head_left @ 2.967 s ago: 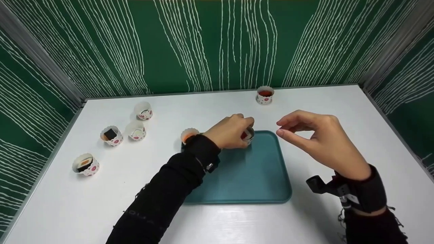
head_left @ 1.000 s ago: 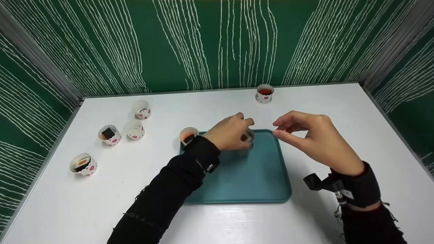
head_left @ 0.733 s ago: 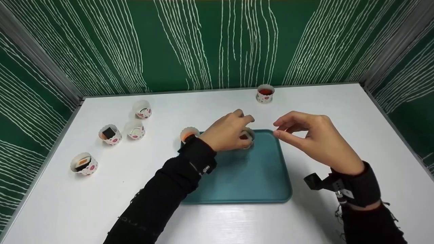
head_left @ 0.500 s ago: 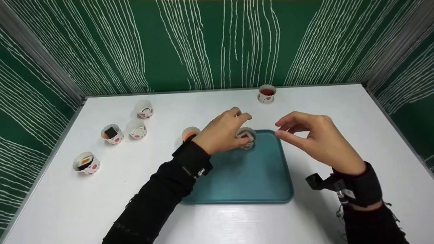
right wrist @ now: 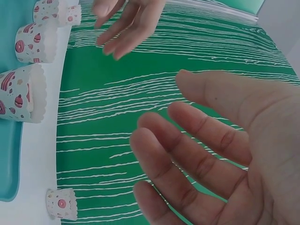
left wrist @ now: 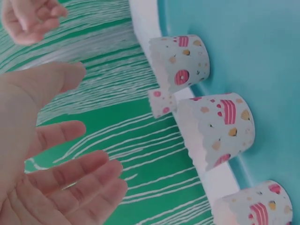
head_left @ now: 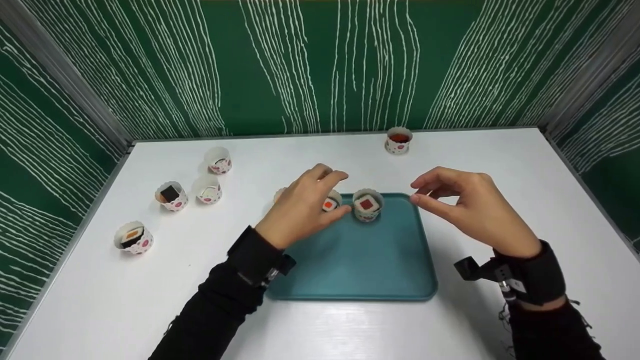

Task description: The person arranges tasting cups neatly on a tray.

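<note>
My left hand (head_left: 302,202) hovers above the far left part of the teal tray (head_left: 350,270), fingers spread and holding nothing. Just right of it stands a patterned paper baking cup (head_left: 367,212) with a white, red-centred sushi piece (head_left: 367,203) inside. A second cup with an orange-centred sushi piece (head_left: 329,204) shows partly behind the left fingers. The third paper cup (left wrist: 255,204) on the tray is mostly covered by the left hand in the head view. My right hand (head_left: 465,210) hangs in the air right of the tray, fingers loosely bent around nothing.
Several more paper cups stand on the white table: a cup with sushi (head_left: 133,238) and a cup with a black-topped piece (head_left: 171,196) at left, pale cups (head_left: 207,190) behind them, and a red-filled cup (head_left: 398,141) at the back. Green panels (head_left: 270,65) enclose the table.
My left hand has let go of the red-centred sushi's cup and drawn back to the left, uncovering it and the cup beside it. The right hand has stayed nearly still.
</note>
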A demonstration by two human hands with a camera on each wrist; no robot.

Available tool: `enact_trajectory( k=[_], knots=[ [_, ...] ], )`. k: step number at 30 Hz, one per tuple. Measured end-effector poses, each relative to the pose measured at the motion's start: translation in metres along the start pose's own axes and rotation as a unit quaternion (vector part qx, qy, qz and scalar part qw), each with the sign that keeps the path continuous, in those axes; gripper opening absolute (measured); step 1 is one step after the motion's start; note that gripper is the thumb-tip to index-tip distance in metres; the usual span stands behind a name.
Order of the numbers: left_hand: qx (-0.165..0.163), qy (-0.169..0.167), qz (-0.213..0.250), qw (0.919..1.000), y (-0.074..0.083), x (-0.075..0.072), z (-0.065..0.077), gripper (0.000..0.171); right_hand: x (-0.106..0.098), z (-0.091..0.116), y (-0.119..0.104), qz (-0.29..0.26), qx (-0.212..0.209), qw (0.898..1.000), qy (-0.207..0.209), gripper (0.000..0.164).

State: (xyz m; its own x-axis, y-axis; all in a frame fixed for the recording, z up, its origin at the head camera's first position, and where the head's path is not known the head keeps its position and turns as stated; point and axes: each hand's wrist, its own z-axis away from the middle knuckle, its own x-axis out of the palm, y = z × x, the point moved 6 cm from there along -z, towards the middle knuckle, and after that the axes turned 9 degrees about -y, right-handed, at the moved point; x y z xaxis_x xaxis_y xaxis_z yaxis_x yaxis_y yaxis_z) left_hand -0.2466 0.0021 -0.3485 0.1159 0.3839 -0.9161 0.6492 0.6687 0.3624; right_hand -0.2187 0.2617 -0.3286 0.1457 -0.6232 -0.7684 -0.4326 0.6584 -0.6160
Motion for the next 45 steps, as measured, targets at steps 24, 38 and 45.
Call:
enact_trajectory(
  k=[24, 38, 45],
  knots=[
    [-0.083, 0.098, -0.045, 0.9907, -0.039, -0.003, 0.072, 0.061, 0.007, -0.01, 0.026, 0.009, 0.037, 0.999, -0.018, 0.032],
    [-0.105, 0.093, -0.02, 0.99, -0.052, -0.004, 0.082, 0.069, 0.016, -0.017, 0.05, 0.002, 0.065, 0.997, -0.032, 0.055],
    [-0.101, 0.093, -0.015, 0.9904, -0.051, -0.005, 0.082, 0.071, 0.016, -0.018, 0.061, 0.001, 0.073, 0.997, -0.03, 0.067]
  ],
)
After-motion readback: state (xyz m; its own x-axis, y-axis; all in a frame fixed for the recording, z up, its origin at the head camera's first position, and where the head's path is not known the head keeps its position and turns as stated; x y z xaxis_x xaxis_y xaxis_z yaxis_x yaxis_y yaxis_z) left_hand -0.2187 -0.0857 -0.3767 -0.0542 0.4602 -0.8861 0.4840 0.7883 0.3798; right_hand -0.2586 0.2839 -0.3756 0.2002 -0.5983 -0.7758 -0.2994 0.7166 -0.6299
